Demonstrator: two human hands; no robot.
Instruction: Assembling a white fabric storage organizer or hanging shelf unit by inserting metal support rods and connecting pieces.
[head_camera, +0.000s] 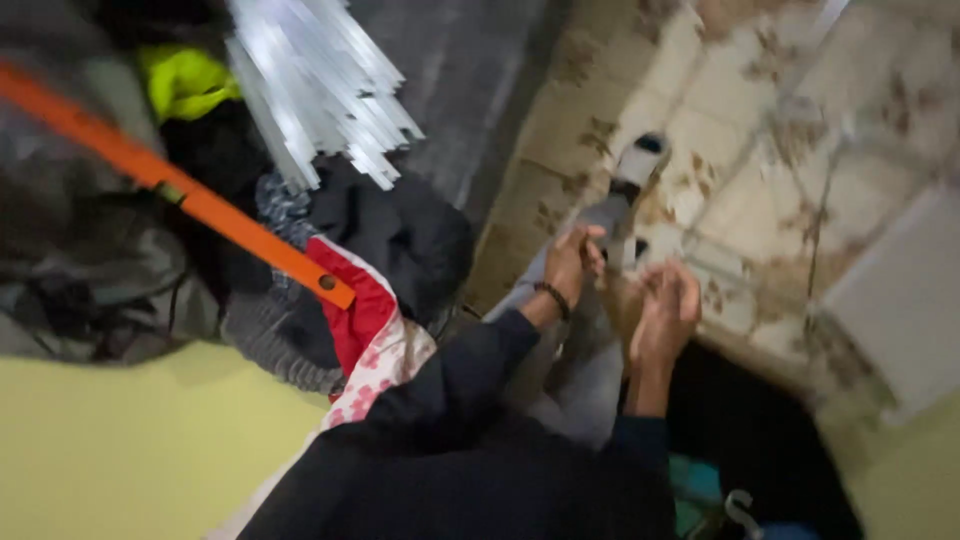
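My left hand (573, 262) is curled closed, its fingers wrapped over the top of my knee, which is clad in grey trouser cloth (590, 375); a dark beaded wristband (553, 299) sits on that wrist, just above the dark sleeve (470, 370). My right hand (668, 310) is just beside it, fingers bent inward and half closed; the frame is too blurred for me to tell whether it grips anything or only rests against the leg. The two hands are near each other but not touching.

My leg stretches away from me toward a grey and white shoe (638, 160) that stands on the beige patterned tile floor (740, 90). A thin dark cable (820, 230) runs across those tiles to the right of my hands.

Well apart on the left, a long orange flat bar (170, 185) lies slanted over a heap of dark clothing (400, 230), with a red and white patterned cloth (375, 335) beneath its lower end. Above it fans a bundle of pale silvery metal strips (320, 80), and a bright yellow-green piece of fabric (185, 80) shows beside them. A pale yellow-green surface (130, 440) fills the lower left corner.
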